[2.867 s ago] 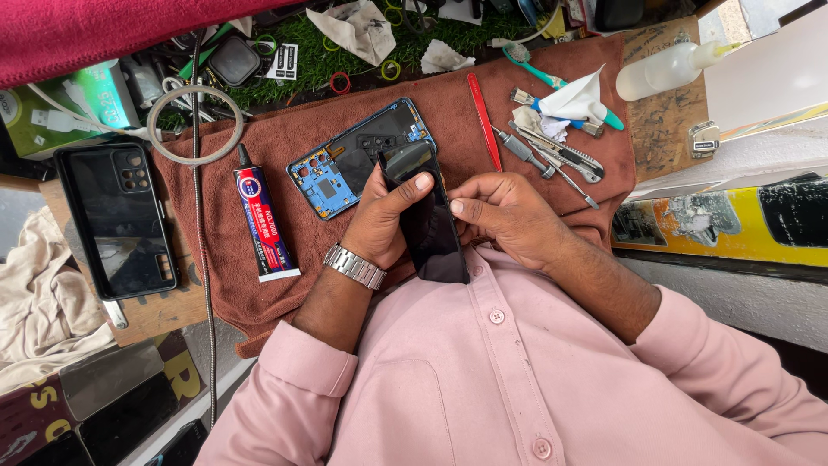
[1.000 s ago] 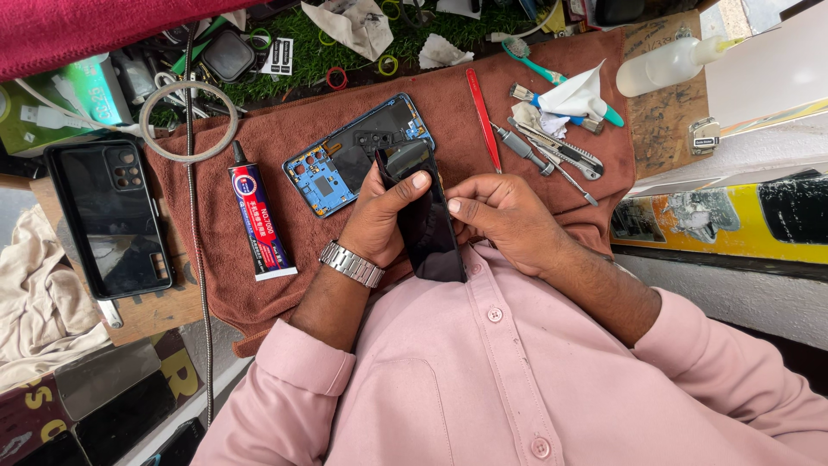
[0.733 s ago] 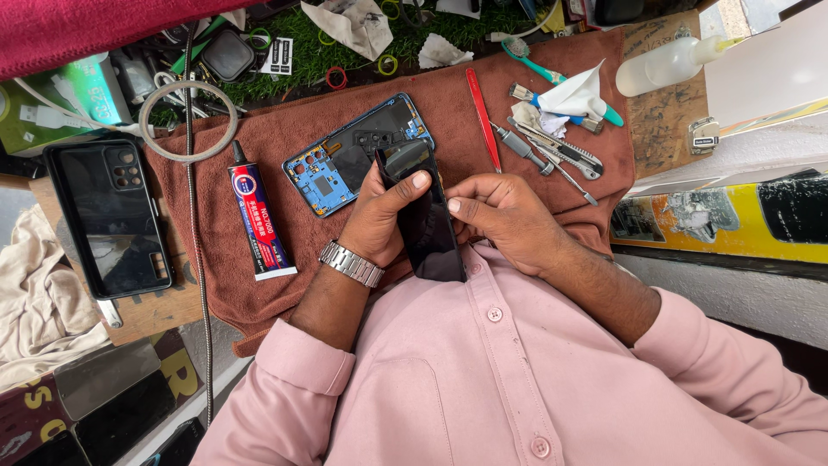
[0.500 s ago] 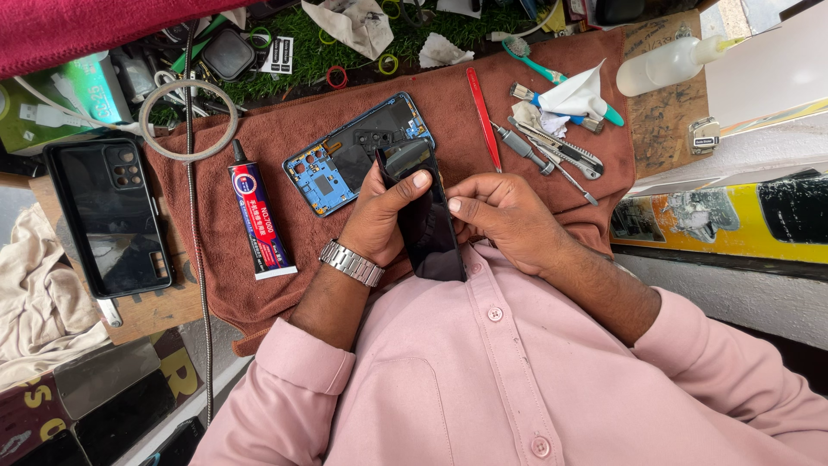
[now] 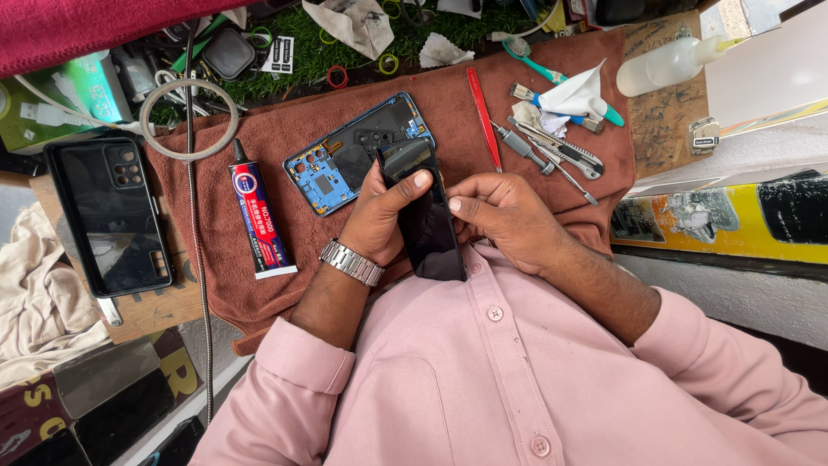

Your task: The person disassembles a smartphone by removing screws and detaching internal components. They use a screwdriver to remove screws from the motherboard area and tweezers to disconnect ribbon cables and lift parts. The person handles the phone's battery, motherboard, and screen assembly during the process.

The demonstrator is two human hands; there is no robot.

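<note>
Black glossy phone screen panel gripped at both long edges, left hand and right hand closed on it; blue opened phone frame at 11 o'clock, brown towel crowded.

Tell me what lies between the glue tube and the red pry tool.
In the head view, the opened blue phone frame lies on the brown cloth between the glue tube and red pry tool.

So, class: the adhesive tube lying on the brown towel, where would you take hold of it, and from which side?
Grip the adhesive tube across its flat middle, coming from above. It lies flat on the brown towel with bare cloth along both long sides, so fingers fit there. Its black nozzle end is too thin to grip. The left hand is nearest, but holds the dark phone screen.
</note>
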